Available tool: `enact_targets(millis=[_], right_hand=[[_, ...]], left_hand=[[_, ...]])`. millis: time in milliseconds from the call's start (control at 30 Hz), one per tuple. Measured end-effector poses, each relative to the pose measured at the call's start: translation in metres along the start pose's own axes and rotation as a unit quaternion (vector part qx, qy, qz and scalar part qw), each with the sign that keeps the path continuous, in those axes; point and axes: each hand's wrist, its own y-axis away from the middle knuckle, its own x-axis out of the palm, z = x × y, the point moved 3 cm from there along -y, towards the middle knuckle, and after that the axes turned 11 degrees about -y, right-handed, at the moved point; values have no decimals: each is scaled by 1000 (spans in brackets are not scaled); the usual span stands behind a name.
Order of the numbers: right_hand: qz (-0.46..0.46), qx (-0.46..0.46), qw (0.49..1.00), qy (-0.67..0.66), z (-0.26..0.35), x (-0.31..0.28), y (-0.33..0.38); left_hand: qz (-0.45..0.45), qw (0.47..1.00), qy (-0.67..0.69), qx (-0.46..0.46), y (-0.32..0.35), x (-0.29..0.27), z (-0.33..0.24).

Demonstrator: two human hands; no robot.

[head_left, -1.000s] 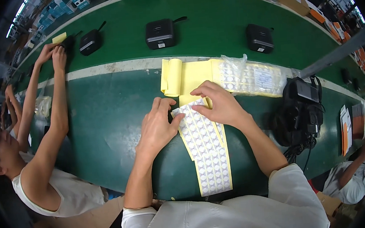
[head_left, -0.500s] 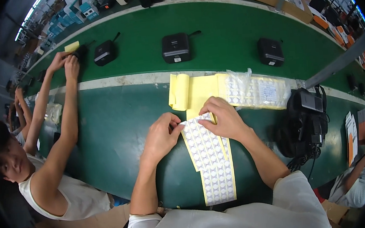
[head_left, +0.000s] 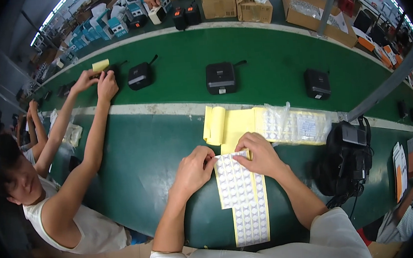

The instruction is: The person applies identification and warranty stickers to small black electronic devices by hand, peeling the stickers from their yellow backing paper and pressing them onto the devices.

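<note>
My left hand [head_left: 194,169] pinches the upper left corner of a sticker sheet [head_left: 236,185] with rows of small printed labels. My right hand [head_left: 259,155] grips the same sheet's upper right edge between thumb and fingers. Beneath it lies another label sheet [head_left: 252,225], its lower part showing toward me. Beyond my hands, a curled roll of yellow backing paper [head_left: 214,125] rests on the green table, joined to a flat yellow stretch. Right of this is a pack of label sheets [head_left: 294,126] partly covered by clear plastic.
Black box-shaped devices [head_left: 220,77] with straps stand on the green belt [head_left: 175,58] beyond the table. A black bag with cables [head_left: 349,160] sits at my right. At left, a co-worker's hands [head_left: 97,84] handle a dark item. A grey metal post [head_left: 384,86] slants at right.
My view has tilted, so the scene sits lower. The upper sticker sheet has turned straighter over the sheet beneath, still between both hands. Another person's hand now shows at the far side.
</note>
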Motion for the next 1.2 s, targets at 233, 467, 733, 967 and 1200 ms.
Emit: enact_targets(millis=[233,467,733,967,1200], right_hand=[[8,-6,1000,-10,0,1,3],[11,-3,1000,-16,-1,0,5],[17,-4,1000,-19,-2,-1,4],[13,-2,1000,-15,-3,-1,5],[12,-23,1000,-9,1,3,2]], left_hand=[[-19,999,-34,30,2,0,-3],[-8,995,-82,60,-1,-5,-10],[21,994,-55,95,0,-3,-5],[4,990,98,105,0,3,16],[-44,985,160,41,3,12,18]])
